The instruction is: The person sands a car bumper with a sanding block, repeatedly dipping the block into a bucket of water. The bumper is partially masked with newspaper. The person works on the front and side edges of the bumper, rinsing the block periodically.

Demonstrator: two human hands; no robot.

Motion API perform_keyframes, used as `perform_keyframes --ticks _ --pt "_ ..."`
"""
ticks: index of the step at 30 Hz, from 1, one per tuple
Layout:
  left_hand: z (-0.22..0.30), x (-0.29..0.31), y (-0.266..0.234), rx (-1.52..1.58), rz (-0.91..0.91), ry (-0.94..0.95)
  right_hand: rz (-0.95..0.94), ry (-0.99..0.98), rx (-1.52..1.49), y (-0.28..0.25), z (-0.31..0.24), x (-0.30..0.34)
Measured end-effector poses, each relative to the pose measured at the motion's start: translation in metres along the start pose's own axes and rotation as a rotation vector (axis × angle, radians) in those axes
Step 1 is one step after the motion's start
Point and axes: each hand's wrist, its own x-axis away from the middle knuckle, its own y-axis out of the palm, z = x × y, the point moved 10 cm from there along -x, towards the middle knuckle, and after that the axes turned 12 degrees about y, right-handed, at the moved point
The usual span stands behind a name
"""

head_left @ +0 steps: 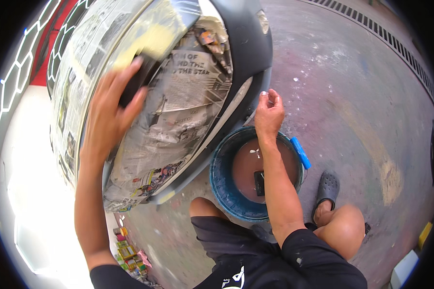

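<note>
Evidently, in the head view, the person's left hand is closed around a dark block, thumb on the near side and fingers along the far one. The block lies at a car's yellow-coated patch, which spreads just beyond that grip; newspaper covers the surface to its right. Well to the grip's right, the right hand hangs over a blue bucket of brownish water, fingers curled; whether they pinch anything cannot be told. Below that hand, a black piece sits in the bucket.
</note>
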Motion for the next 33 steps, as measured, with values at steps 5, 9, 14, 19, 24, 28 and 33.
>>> perform_keyframes --ticks 5,9,14,19,24,28,33 --pt "-0.036 -0.058 0.004 -0.144 0.049 0.113 -0.014 0.017 -0.048 0.011 0.005 0.022" --pt "-0.003 0.025 -0.008 -0.033 -0.066 -0.052 0.002 0.006 -0.017 0.002 0.008 -0.003" --pt "-0.014 -0.004 -0.003 0.034 -0.093 -0.094 -0.051 -0.01 -0.013 0.014 0.001 0.015" --pt "-0.037 -0.042 0.008 -0.093 -0.024 0.122 0.008 0.001 -0.041 0.005 0.005 0.012" --pt "0.0 0.058 -0.024 -0.034 -0.047 -0.043 -0.058 0.003 0.03 0.014 0.004 0.011" --pt "-0.052 -0.028 -0.007 -0.011 -0.039 -0.002 -0.077 0.004 -0.002 0.025 0.015 0.012" --pt "-0.029 0.013 -0.01 -0.015 -0.025 -0.025 -0.007 0.001 -0.03 0.002 0.017 -0.01"
